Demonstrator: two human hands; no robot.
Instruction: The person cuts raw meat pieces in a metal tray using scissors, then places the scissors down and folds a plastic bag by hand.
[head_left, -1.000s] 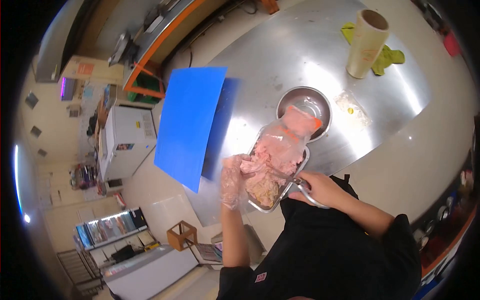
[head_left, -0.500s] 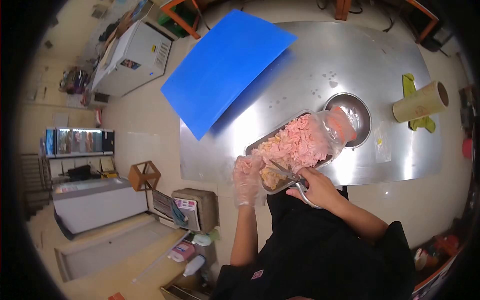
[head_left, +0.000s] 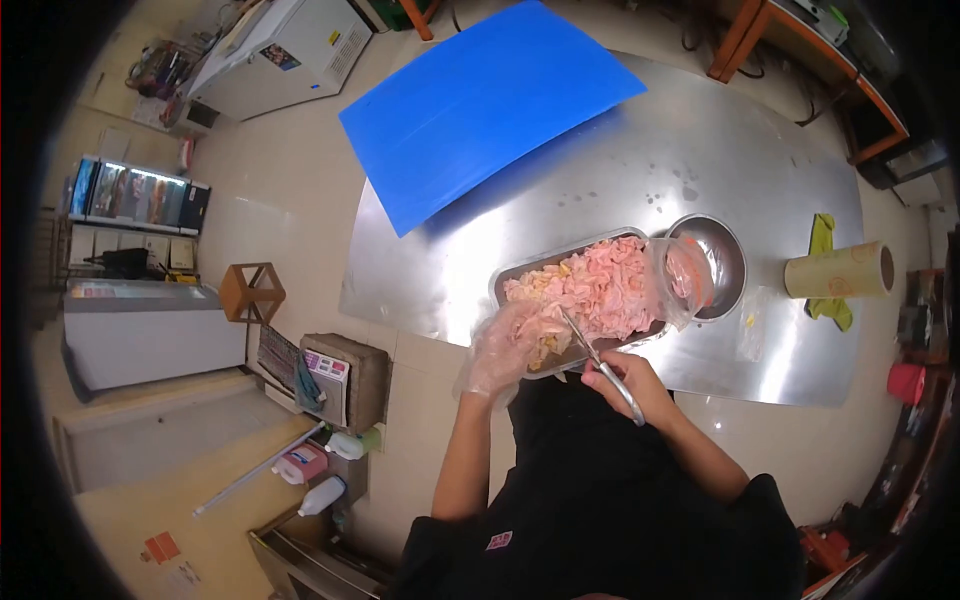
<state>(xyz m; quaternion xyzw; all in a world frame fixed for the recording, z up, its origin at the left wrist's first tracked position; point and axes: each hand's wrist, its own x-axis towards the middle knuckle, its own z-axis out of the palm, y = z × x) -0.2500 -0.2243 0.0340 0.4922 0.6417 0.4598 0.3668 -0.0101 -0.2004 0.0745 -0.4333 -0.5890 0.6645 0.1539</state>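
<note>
My left hand (head_left: 503,350), in a clear plastic glove, is closed on pale pink meat at the near left side of a metal tray (head_left: 512,270). My bare right hand (head_left: 632,385) holds metal scissors (head_left: 583,338) by the handles, their blades pointing at the meat beside my left hand. Pink and yellowish meat pieces (head_left: 600,285) fill the tray. A clear plastic bag (head_left: 662,285) lies over the tray's right end and reaches onto a round metal bowl (head_left: 733,255).
A large blue board (head_left: 480,110) covers the far left of the steel table (head_left: 745,150). On the right, a roll of film (head_left: 840,273) lies on a green cloth (head_left: 822,235). A small clear packet (head_left: 752,322) is near the bowl.
The view has turned and shifted. My left hand has moved in over the tray's edge, and the scissors, apart half a second ago, now look nearly closed. The bag lies further right on the meat.
</note>
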